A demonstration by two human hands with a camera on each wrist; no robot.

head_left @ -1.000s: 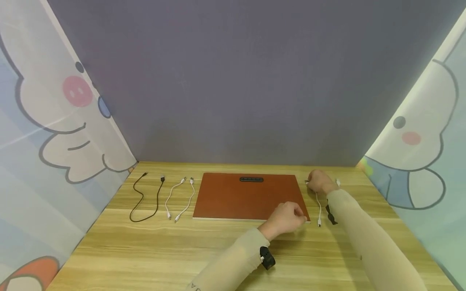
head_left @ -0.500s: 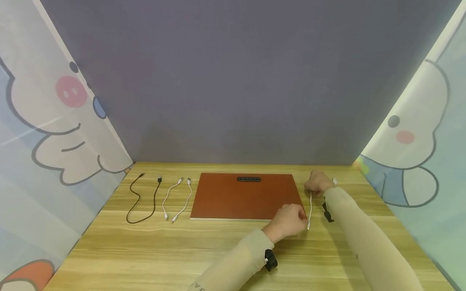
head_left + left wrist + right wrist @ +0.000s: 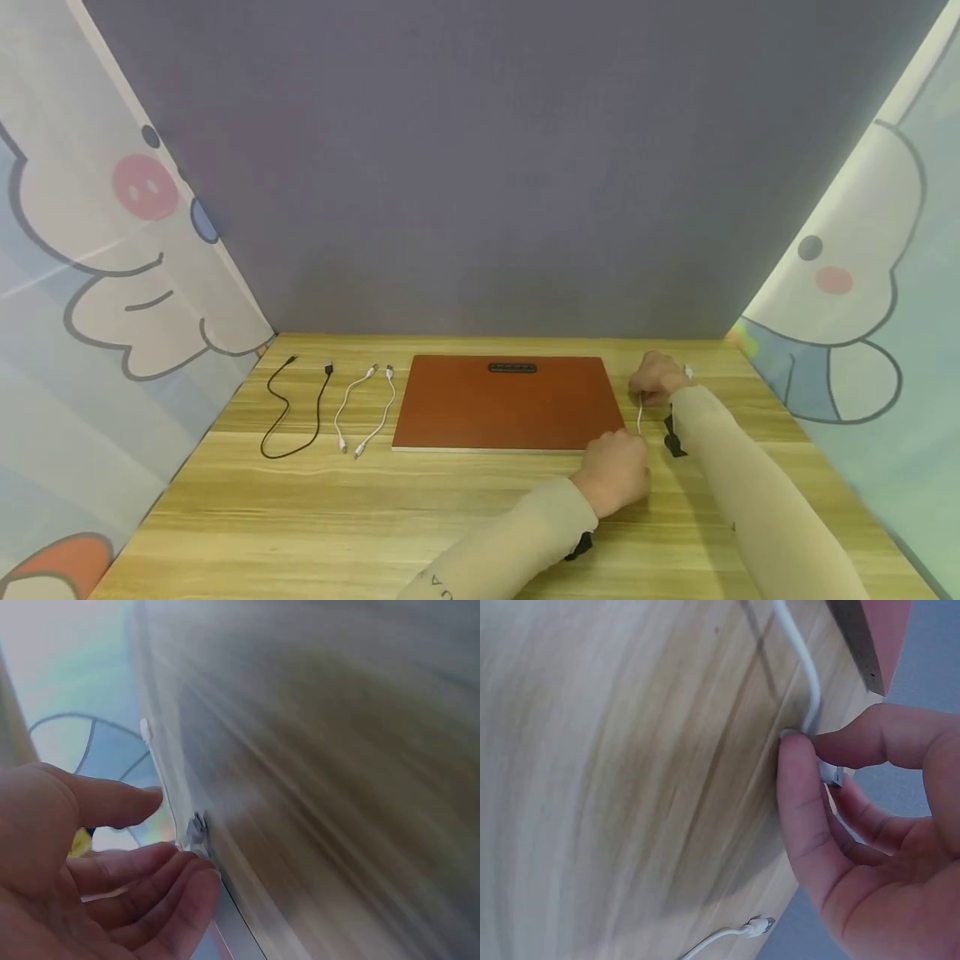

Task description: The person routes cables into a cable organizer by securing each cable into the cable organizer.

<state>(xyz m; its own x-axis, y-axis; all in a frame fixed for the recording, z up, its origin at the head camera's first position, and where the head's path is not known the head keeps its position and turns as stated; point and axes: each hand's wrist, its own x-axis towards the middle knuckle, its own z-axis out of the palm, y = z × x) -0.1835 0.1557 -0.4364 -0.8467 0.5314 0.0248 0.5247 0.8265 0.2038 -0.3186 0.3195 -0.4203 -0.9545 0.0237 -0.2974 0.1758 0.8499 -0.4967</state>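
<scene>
My right hand point(image 3: 655, 379) pinches a white USB cable point(image 3: 806, 667) close to its connector, between thumb and forefinger, just right of the red-brown board. The cable runs from there toward me. My left hand point(image 3: 615, 471) is at the board's near right corner, by the cable's near end. In the left wrist view its thumb stands apart from its loosely bent fingers point(image 3: 187, 900), and a metal-tipped connector point(image 3: 196, 829) lies at the fingertips; whether they touch it I cannot tell. The head view hides that connector behind the left hand.
A red-brown board point(image 3: 502, 408) with a small black slotted strip point(image 3: 512, 367) lies mid-table. Left of it are two white cables point(image 3: 386, 412) and a black cable point(image 3: 318, 408). Another white cable's connector point(image 3: 757, 926) lies right of my right hand. A grey panel point(image 3: 510, 167) stands behind.
My left hand has moved right and toward me, to the cable's near end. The right hand has kept its hold, and the cable has shifted slightly left.
</scene>
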